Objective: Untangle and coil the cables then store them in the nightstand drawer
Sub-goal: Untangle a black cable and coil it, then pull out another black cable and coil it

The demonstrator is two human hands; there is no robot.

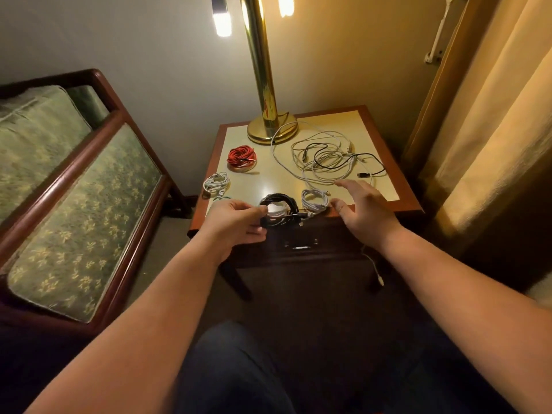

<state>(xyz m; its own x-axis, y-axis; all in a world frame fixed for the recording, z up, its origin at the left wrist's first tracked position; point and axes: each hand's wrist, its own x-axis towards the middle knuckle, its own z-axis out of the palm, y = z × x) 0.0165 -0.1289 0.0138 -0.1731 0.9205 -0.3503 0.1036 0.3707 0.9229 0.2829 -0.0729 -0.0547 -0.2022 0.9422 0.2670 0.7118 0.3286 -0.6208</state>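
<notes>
Here, at the centre of the frame, the left hand (236, 222) has its grip closed on the black coil (279, 209), pinching the coil's left side between thumb and fingers at the near edge of the nightstand worktop (370, 127). The right hand (363, 210) hovers to the right of it, its grip open, fingers spread and holding nothing, thumb just beside a small white coil (313, 200). Above the right hand lies a loose tangle of white and black cables (325, 158). A red coil (241, 156) sits left of centre, with another white coil (215, 182) below it. The brass lamp base (270, 131) stands at the worktop's far edge. The drawer (301, 243) is closed beneath the black coil. A green upholstered chair (74, 204) fills the left side and a curtain (493, 115) the right.
</notes>
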